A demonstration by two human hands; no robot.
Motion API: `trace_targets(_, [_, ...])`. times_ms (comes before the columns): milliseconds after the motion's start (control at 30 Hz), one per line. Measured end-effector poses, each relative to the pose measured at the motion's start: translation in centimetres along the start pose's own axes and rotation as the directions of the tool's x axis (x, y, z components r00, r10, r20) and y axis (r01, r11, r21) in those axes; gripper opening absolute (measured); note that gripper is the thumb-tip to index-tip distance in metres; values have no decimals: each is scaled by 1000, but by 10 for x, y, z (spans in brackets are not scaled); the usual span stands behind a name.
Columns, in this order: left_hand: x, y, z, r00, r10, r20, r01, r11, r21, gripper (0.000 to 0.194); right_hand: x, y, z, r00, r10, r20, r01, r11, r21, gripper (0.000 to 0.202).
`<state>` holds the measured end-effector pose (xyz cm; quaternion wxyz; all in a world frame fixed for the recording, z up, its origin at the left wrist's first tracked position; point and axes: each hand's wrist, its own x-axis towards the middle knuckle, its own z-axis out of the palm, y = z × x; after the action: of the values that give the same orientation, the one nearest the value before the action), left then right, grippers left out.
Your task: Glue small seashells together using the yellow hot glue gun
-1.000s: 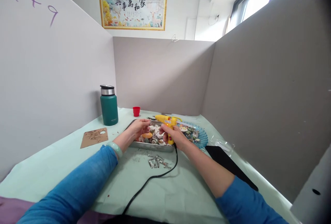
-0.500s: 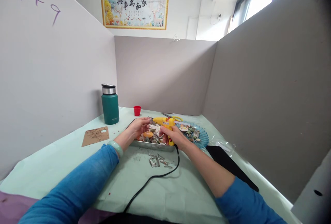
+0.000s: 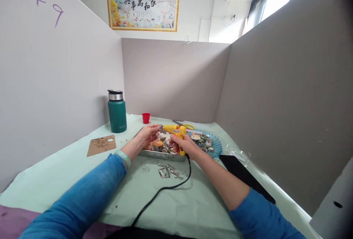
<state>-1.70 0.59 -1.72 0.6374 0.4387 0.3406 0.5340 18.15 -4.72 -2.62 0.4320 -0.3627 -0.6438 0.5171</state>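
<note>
My right hand (image 3: 185, 145) is wrapped round the handle of a yellow hot glue gun (image 3: 174, 129), whose nozzle points left. A clear glue stick sticks out of its back, and a black cord (image 3: 165, 188) runs from the handle toward me. At the nozzle, my left hand (image 3: 149, 135) pinches something small and dark that I cannot make out. Both hands are above a metal tray (image 3: 162, 155) of mixed seashells (image 3: 157, 143), partly hidden by them. Several small silver metal pieces (image 3: 168, 171) lie in front of the tray.
To the right stands a blue plate (image 3: 218, 147) with shells, beside a black flat piece (image 3: 245, 178) and clear plastic (image 3: 238, 153). Yellow-handled scissors (image 3: 189, 125) and a red cup (image 3: 146, 118) are behind. At left are a green bottle (image 3: 117, 116) and a brown board (image 3: 100, 146). Partitions enclose three sides.
Both hands and the glue gun hold nearly the same position. Only a very slight shift of the whole view shows.
</note>
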Motion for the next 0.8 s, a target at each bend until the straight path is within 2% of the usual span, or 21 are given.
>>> trace_targets(800, [2,-1,-2,1000,5,27,-5,1000,-10,13,1,2,-1,1000,-17,9,16,1000,11,40])
